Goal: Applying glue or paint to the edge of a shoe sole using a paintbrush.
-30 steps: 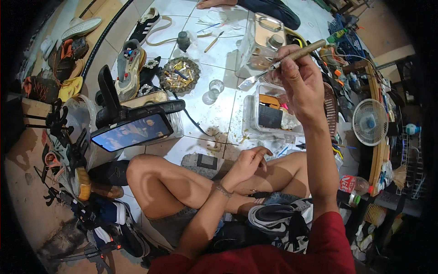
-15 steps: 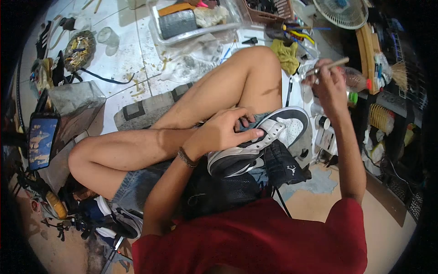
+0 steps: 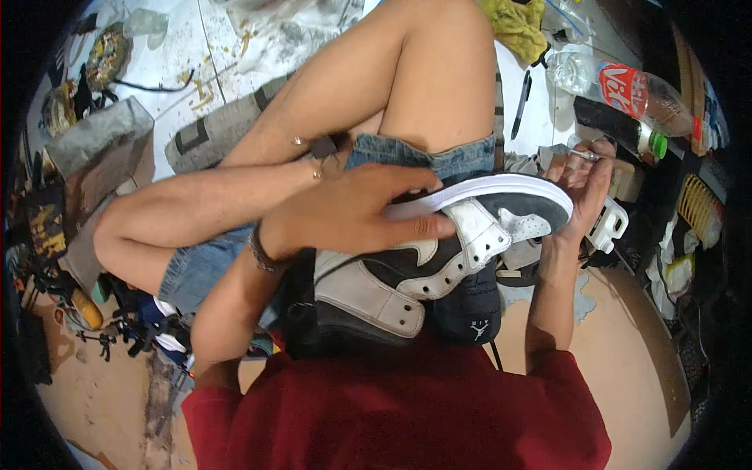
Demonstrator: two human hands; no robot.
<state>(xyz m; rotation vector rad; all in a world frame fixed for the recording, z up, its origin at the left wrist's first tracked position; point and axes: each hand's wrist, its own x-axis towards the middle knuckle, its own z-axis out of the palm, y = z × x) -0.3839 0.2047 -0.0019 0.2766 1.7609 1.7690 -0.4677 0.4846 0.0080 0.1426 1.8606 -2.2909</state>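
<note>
A black, white and light grey high-top sneaker without laces lies across my lap, tilted on its side with its toe to the right. My left hand is closed on it, fingers over the white sole edge and thumb on the upper. Just beyond the toe, my right hand is turned palm up. Its fingers curl round a thin brush, of which a short metallic stretch shows. Whether this hand also touches the toe I cannot tell. The black tongue hangs toward my red shirt.
A plastic bottle with a red label lies at the upper right, near a black pen and a yellow cloth. A white container stands right of my forearm. A grey block-like box is at the left.
My right hand has come down and in from the upper right to the toe, bringing the brush. The sneaker has turned, showing more of its side, and my left hand has shifted with it.
</note>
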